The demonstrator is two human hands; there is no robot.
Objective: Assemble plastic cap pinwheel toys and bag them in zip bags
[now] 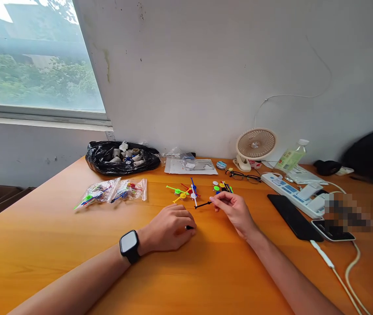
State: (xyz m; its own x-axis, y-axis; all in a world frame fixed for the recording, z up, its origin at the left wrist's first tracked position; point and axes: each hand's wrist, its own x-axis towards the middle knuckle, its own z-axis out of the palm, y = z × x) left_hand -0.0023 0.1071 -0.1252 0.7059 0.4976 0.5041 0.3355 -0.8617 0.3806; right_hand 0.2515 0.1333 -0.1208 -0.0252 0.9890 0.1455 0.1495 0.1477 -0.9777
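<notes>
My right hand (234,213) pinches one end of a thin black plastic stick (203,204), which points left just above the table. My left hand (170,227), with a watch on the wrist, is curled with its side resting on the table. A small black piece (189,227) shows between its thumb and fingers; most of it is hidden. Just beyond both hands lie plastic sticks joined to round discs: a green one (177,191), a yellow one (183,195) and a white one (193,196). Several loose coloured discs (216,188) and sticks lie behind my right hand, partly covered by it.
Two clear bags of coloured parts (96,194) lie to the left, before a black plastic bag (99,164). A white sheet (173,167), glasses (240,176), a fan (256,144) and a bottle (291,157) stand or lie behind. On the right are a power strip (281,186), phone (293,216) and cables.
</notes>
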